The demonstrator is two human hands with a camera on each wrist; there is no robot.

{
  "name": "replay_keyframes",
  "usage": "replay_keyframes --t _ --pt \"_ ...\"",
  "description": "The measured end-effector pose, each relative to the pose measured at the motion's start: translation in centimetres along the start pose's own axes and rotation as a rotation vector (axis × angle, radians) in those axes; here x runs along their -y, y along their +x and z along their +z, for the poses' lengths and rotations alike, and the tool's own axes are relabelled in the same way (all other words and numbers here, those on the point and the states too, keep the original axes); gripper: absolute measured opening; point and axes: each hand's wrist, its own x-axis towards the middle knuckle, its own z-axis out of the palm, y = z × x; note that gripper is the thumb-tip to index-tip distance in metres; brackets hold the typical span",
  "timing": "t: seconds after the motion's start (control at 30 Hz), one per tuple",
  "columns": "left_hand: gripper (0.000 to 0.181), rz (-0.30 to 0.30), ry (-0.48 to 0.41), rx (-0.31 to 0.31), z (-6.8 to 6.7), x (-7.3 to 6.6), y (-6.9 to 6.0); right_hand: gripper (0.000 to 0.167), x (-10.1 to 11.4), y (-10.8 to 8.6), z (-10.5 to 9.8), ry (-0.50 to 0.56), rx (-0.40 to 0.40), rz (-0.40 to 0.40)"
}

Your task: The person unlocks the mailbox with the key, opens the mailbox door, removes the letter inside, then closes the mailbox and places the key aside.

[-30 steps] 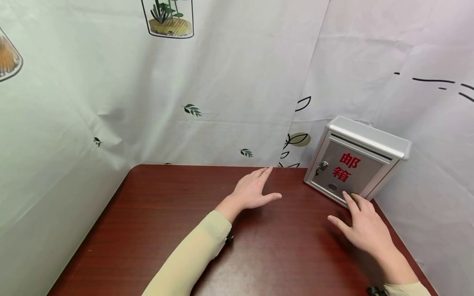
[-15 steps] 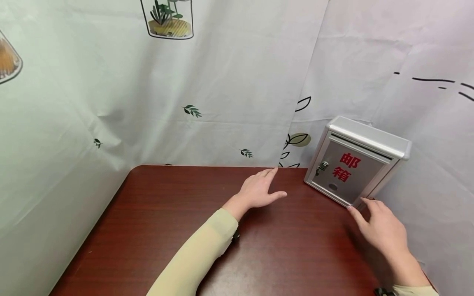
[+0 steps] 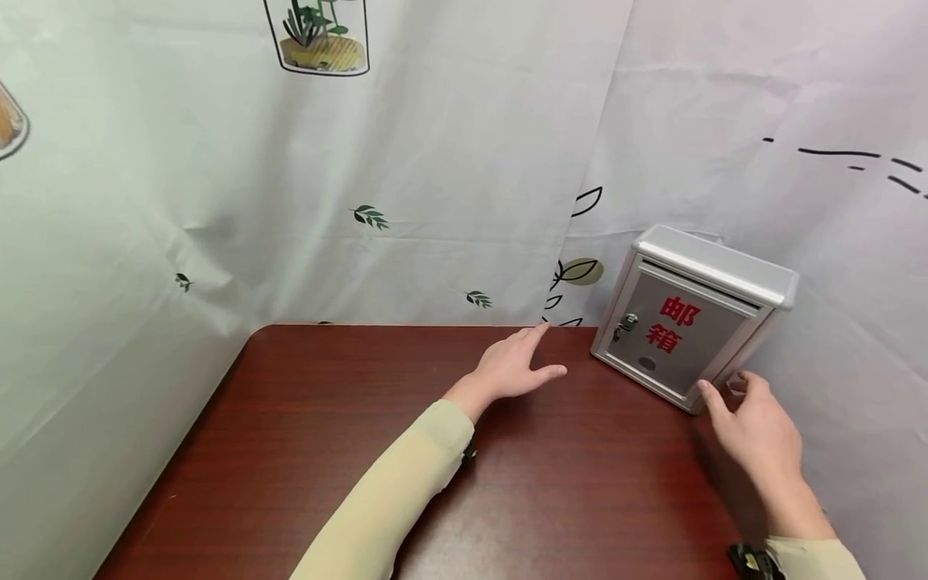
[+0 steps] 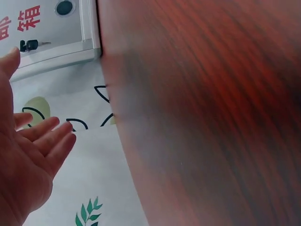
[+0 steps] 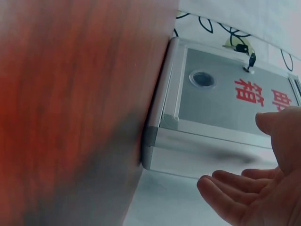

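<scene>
A silver metal mailbox (image 3: 718,266) stands upright at the back right corner of the table, with red characters on its front door. Keys hang from the lock (image 3: 627,322) at the door's left edge. My right hand (image 3: 761,427) is at the box's lower right side, thumb toward the front and fingers behind by the side wall. In the right wrist view, the fingers (image 5: 225,190) are loosely bent and a gap shows between them and the box. My left hand (image 3: 511,362) hovers over the table left of the mailbox, fingers straight, thumb spread, holding nothing.
The dark red wooden table (image 3: 312,435) reaches back to a pale fabric curtain (image 3: 435,161) printed with leaves and jars. More curtain closes in the left and right sides. The mailbox stands close to the curtain behind it.
My right hand has moved right and a little forward, from before the mailbox's front to its right side. My left hand has shifted slightly right. The mailbox stands where it was.
</scene>
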Motion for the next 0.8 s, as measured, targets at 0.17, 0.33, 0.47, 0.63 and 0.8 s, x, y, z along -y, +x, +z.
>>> replay_keyframes --t 0.17,0.33,0.47,0.63,0.8 --pt "0.092 -0.017 -0.088 0.01 0.4 0.4 0.7 0.097 -0.2 1.1 0.0 0.082 0.034 -0.021" --pt "0.089 -0.051 -0.215 0.021 0.8 0.4 1.1 0.102 -0.6 2.0 0.5 0.157 0.018 -0.035" --pt "0.088 -0.061 -0.258 0.026 1.1 0.1 1.5 0.103 -1.2 2.6 0.9 0.197 0.009 -0.057" --pt "0.088 -0.055 -0.274 0.02 1.4 -0.1 2.0 0.098 -1.8 3.2 1.2 0.252 0.013 -0.098" --pt "0.087 -0.044 -0.286 0.02 1.6 -0.2 2.5 0.094 -2.5 3.6 1.2 0.329 0.064 -0.136"
